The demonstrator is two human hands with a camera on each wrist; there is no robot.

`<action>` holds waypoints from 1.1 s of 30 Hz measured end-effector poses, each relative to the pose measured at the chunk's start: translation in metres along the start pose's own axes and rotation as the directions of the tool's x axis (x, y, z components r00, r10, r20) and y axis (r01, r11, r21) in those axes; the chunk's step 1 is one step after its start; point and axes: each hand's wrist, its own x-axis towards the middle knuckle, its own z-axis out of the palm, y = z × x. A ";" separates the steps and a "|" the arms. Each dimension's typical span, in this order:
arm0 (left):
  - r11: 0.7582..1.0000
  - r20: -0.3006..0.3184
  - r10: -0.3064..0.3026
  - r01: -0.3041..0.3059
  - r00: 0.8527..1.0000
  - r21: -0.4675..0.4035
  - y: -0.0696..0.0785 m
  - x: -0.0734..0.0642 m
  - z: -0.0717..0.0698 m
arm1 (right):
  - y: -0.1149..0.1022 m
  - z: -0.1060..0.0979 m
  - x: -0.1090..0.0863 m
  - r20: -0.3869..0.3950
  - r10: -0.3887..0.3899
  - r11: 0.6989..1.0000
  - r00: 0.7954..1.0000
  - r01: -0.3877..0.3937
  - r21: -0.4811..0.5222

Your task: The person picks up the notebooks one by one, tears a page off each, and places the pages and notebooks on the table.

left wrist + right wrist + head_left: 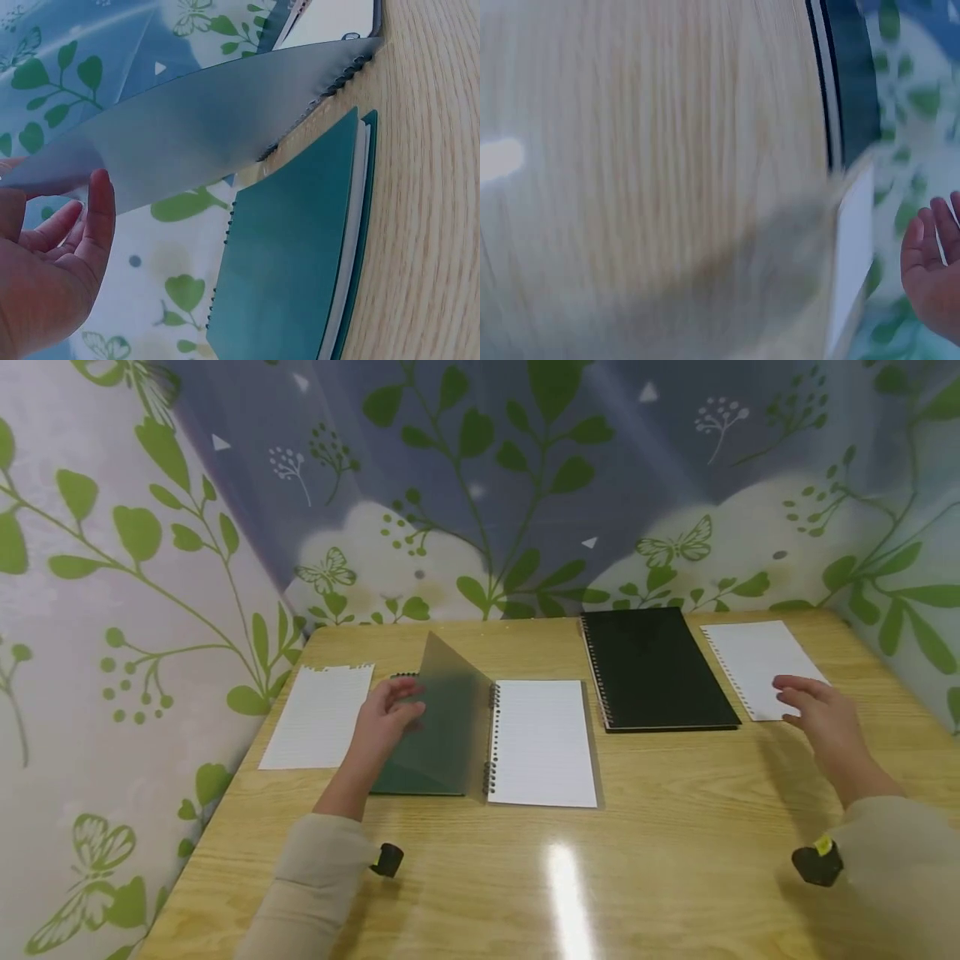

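Note:
My left hand (pixel 386 718) holds the raised free edge of a translucent grey notebook cover (pixel 202 120), which stands tilted above the table. Coil rings join that cover to a spiral notebook (pixel 538 743) showing a lined white page. Partly seen through the cover, a green notebook (pixel 292 232) lies closed on the table beneath it. Over at the right, my right hand (pixel 828 718) hovers near a loose white sheet (pixel 761 660) with a punched edge. Its fingers are loosely bent, with nothing between them; the right wrist view is blurred.
A black spiral notebook (pixel 663 668) lies closed near the back of the wooden table (pixel 660 843). Another loose lined sheet (pixel 318 718) is at the left. Patterned curtains (pixel 480 493) rise behind and beside the table.

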 end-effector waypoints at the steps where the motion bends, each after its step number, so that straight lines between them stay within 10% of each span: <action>1: 1.000 0.000 0.002 -0.002 1.000 -0.004 0.001 0.000 0.001 | -0.004 0.008 0.000 0.017 -0.035 0.994 0.999 0.036 -0.107; 5: 1.000 0.001 0.017 -0.017 1.000 -0.013 0.002 0.000 0.003 | -0.023 0.042 -0.002 0.108 -0.121 0.895 0.987 0.155 -0.419; 9: 0.999 -0.004 0.036 -0.036 0.999 0.009 0.003 -0.001 0.003 | -0.045 0.075 -0.008 0.230 -0.141 0.849 0.963 0.237 -0.472; 21: 0.998 0.031 0.054 -0.055 0.998 0.010 0.008 -0.005 0.013 | -0.070 0.160 -0.035 0.485 -0.171 0.841 0.858 0.384 -0.382; 33: 0.998 0.090 0.039 -0.044 0.995 0.053 0.009 -0.007 0.023 | -0.062 0.212 -0.044 0.562 -0.200 0.856 0.803 0.422 -0.298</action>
